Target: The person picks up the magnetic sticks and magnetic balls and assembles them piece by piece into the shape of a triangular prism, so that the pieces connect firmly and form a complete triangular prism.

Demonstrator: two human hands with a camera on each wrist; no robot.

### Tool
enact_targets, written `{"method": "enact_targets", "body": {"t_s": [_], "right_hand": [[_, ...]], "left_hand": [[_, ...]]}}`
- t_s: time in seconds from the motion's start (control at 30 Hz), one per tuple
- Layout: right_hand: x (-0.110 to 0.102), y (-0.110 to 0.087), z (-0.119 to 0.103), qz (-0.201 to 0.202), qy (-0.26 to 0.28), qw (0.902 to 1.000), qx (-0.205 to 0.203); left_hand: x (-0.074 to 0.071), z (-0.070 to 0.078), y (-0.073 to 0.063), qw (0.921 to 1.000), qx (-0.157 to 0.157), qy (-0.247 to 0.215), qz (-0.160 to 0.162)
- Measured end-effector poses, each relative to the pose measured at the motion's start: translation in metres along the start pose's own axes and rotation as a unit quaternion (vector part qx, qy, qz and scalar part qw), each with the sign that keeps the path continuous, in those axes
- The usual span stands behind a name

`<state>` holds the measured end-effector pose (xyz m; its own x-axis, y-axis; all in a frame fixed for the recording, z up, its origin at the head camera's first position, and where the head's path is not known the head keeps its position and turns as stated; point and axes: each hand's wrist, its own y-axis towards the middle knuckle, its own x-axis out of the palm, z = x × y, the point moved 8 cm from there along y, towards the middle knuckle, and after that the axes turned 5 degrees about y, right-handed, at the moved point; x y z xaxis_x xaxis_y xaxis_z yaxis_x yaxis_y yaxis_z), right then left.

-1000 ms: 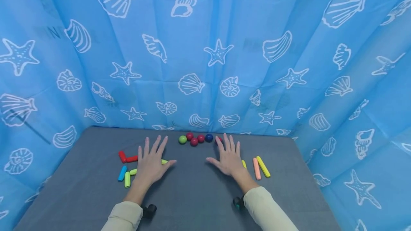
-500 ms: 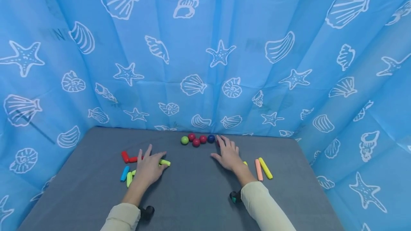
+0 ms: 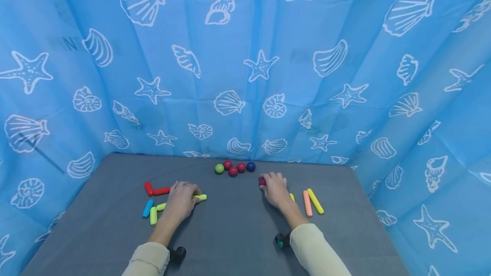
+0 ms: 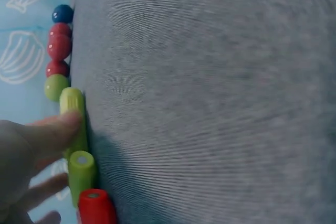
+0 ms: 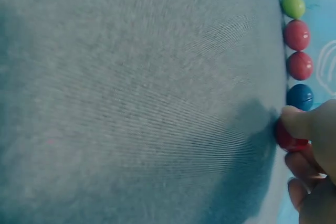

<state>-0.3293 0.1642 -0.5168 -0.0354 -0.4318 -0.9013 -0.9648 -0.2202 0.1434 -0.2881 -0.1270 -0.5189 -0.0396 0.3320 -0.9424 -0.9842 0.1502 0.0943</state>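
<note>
Left hand (image 3: 182, 199): fingers curled, thumb pressing a yellow-green stick (image 3: 201, 197) held against them; narrow gap, filled by the stick. Right hand (image 3: 275, 191): thumb and fingertips pinch a dark red ball (image 3: 262, 181). Whether either is off the counter (image 3: 238, 237) cannot be told.

Risk, right: the ball looks smooth and glossy; a pinch off its middle would probably squirt it out, and it would roll. Risk, left: the stick is gripped with one end jutting past the thumb; a loose pinch could let it pivot.

Close by, left: a shorter green stick (image 3: 161, 206) and a red stick (image 3: 161, 191) lie near the curled fingers; a sideways sweep might drag them along.

Further out: a blue ball (image 3: 251, 166) is nearest the right hand in the ball cluster; a nudge there could scatter its neighbours. A yellow stick (image 3: 292, 196) lies partly hidden by the right wrist, so judged easy to knock.
</note>
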Motion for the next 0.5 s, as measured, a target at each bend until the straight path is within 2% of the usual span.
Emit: {"method": "enact_targets", "body": {"t_s": [0.13,0.23,0.4,0.5], "right_hand": [[-0.003,-0.007,-0.005,-0.021,0.013,0.9997,-0.002],[-0.003,-0.015,-0.008,-0.035,0.042,0.9985,0.006],[-0.004,-0.030,-0.012,-0.033,0.113,0.9931,0.010],[-0.005,-0.040,-0.015,-0.032,0.145,0.9889,0.004]], "left_hand": [[-0.001,0.002,-0.002,0.9997,0.007,-0.005,0.022],[-0.003,0.007,-0.003,0.9989,0.009,-0.028,0.036],[-0.007,0.024,-0.005,0.9952,0.010,-0.093,0.028],[-0.005,0.037,-0.007,0.9932,0.011,-0.115,0.017]]}}
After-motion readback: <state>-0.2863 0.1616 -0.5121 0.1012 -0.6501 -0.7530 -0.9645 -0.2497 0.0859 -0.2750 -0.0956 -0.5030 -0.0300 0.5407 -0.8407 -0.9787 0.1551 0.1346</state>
